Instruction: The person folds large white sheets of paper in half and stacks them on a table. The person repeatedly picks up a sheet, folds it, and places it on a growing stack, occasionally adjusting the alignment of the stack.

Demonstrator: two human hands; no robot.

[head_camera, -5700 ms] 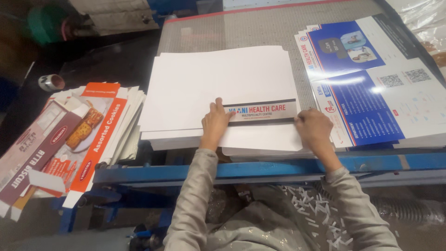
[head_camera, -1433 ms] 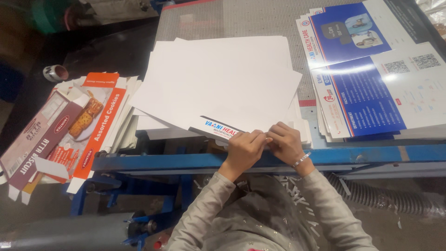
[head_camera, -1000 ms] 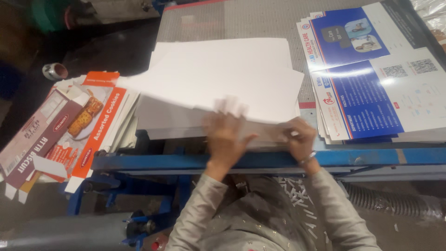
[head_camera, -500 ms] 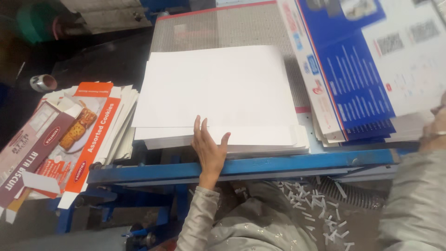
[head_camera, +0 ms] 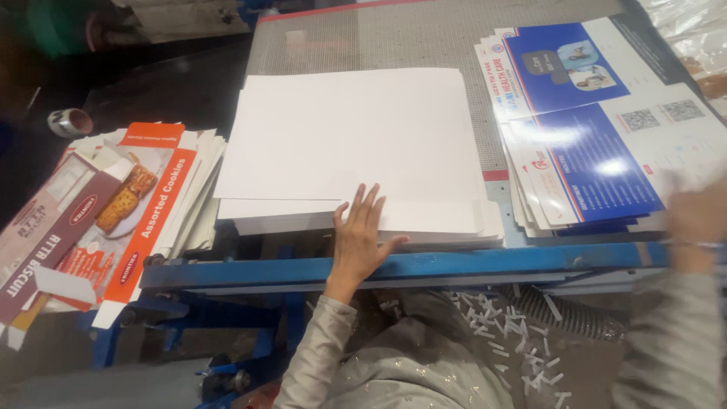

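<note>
Pressing my spread left hand [head_camera: 357, 236] flat on white sheet stack [head_camera: 352, 144]: thin, slippery, bendy; lift by near corner. Right hand [head_camera: 695, 216] blurred, grip unclear.

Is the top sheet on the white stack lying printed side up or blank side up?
Blank side up: the top sheet shows plain white, with no print visible. The left hand rests flat on the stack's near edge.

Overhead glare on blue sheets [head_camera: 598, 151]; right hand [head_camera: 697, 216] motion-blurred; left corners dim.

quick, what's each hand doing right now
Left hand: open, fingers spread flat on the white sheet stack.
Right hand: blurred by the blue leaflets; cannot tell.
</note>
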